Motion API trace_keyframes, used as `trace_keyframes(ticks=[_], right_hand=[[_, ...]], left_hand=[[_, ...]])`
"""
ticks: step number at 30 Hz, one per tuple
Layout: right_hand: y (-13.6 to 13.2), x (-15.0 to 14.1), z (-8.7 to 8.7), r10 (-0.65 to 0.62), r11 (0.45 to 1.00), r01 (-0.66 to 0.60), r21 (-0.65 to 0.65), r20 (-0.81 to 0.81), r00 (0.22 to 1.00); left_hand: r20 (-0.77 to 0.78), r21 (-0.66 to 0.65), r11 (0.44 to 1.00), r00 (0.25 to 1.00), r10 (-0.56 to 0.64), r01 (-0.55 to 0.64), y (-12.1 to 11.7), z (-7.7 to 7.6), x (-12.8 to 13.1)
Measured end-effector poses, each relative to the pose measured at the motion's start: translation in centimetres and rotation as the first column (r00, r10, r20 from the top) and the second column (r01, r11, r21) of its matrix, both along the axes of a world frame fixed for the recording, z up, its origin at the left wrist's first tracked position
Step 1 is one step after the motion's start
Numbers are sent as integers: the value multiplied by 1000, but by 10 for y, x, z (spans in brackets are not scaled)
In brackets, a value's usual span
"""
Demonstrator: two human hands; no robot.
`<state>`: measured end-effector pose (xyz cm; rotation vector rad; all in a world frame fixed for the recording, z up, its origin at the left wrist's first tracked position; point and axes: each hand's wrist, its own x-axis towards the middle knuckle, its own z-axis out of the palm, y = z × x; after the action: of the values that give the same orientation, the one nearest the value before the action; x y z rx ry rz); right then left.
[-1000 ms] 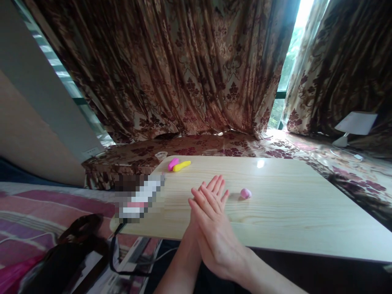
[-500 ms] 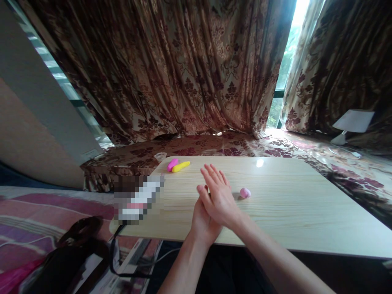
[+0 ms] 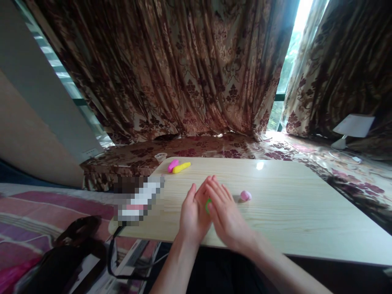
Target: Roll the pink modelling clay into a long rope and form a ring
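Note:
My left hand (image 3: 190,213) and my right hand (image 3: 227,215) are held palm to palm above the near edge of a light wooden table (image 3: 290,216). A small green lump (image 3: 208,205) shows in the gap between the palms, pressed from both sides. The fingers of both hands are straight and close together. A small pink ball (image 3: 246,195) lies on the table just right of my right hand. A pink stick (image 3: 173,165) and a yellow stick (image 3: 181,167) lie side by side at the table's far left corner.
A small clear cup (image 3: 161,157) sits just beyond the far left corner. A pixelated object (image 3: 137,198) lies at the table's left edge. A black bag with a strap (image 3: 70,253) lies lower left. Patterned curtains (image 3: 183,73) hang behind, and a white lamp (image 3: 352,128) stands far right.
My right hand slid forward over the left, then drew back. The palms have parted a little, so the green lump now shows between them. The pink ball has not moved.

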<state>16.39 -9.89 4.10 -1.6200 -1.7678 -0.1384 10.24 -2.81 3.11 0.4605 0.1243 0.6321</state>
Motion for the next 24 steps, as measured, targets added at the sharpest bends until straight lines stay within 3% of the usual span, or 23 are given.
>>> trace_keyframes(ticks=[3,7,9,14,15,18,20,24], right_hand=[[-8,-17,1,144,990,-144,3,78,987],[9,0,5,-144,988,147,43,-53,988],[8,9,2,-176,984,177,19,-65,982],[-15,-14,1,146,989,-146,-11,43,988],[-13,-17,4,129,992,-129,-4,30,991],[5,-4,10,-118,991,123,47,-109,987],[10,10,9,-172,985,174,8,-125,977],[-8,4,2,85,996,-85,-35,-21,996]], left_hand=[[-2,-25,998,998,55,-55,0,1,-1],[-21,-33,999,1000,-13,13,-12,-3,3],[-19,-20,999,999,-49,49,-8,-1,0],[38,59,995,997,73,-75,7,3,3],[19,54,996,997,68,-69,4,2,6],[-7,59,998,1000,3,-2,-9,-1,8],[-12,60,997,999,-39,40,-9,2,1],[32,66,995,997,72,-74,7,11,-9]])
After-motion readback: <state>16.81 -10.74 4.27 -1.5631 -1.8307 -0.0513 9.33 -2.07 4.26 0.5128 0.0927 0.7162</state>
